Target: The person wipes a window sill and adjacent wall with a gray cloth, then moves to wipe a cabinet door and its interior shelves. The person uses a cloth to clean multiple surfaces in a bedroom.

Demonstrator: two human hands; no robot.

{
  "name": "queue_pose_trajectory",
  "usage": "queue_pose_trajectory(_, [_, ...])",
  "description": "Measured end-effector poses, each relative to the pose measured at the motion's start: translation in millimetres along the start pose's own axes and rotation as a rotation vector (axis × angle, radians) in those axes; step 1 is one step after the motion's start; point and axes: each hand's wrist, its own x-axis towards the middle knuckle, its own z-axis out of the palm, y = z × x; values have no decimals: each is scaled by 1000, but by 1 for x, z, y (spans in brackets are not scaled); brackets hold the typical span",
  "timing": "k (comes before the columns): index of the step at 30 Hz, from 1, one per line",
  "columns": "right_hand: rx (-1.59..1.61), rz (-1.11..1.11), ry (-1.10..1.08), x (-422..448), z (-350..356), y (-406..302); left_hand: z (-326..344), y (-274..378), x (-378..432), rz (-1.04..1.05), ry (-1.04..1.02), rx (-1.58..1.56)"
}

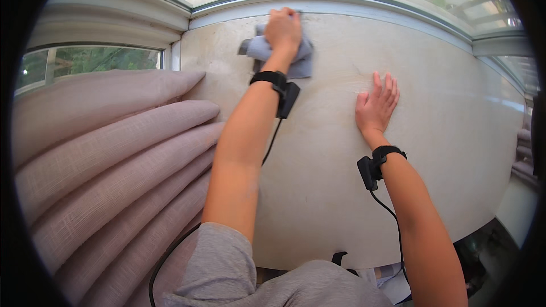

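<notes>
A grey-blue cloth [303,60] lies bunched on the pale window sill [324,145], close to the window frame. My left hand [283,30] grips it from above with curled fingers, slightly blurred. A darker corner of the cloth sticks out to the left. To the right and nearer to me, my right hand [377,104] rests on the sill's surface, fingers spread and holding nothing. Faint yellowish stains mark the sill around the cloth.
Gathered pinkish curtains [128,166] hang along the left side, touching the sill. White window frames [341,6] bound the far edge. Black wrist devices [288,98] trail cables along both forearms. More curtain [525,157] shows at the far right.
</notes>
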Motion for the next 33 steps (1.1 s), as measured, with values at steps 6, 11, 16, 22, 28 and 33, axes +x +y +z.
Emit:
queue_pose_trajectory(6, [-25, -8, -8, 1, -1, 4, 50, 113, -46, 389, -355, -254])
queue_pose_trajectory(11, [-12, -14, -8, 0, 0, 5, 37, 43, -16, 348, -46, -172])
queue_pose_trajectory(16, [-1, -16, -9, 0, -1, 5, -46, -87, 20, 4, 175, 85])
queue_pose_trajectory(22, [-9, -18, 6, -1, -1, 4, -132, -194, 3, -473, 322, 313])
queue_pose_trajectory(28, [-40, -35, 15, -1, 2, 7, -94, -156, 9, -163, 258, 146])
queue_pose_trajectory(33, [-40, -53, 21, -1, 2, 11, -85, -146, 21, -108, 181, 86])
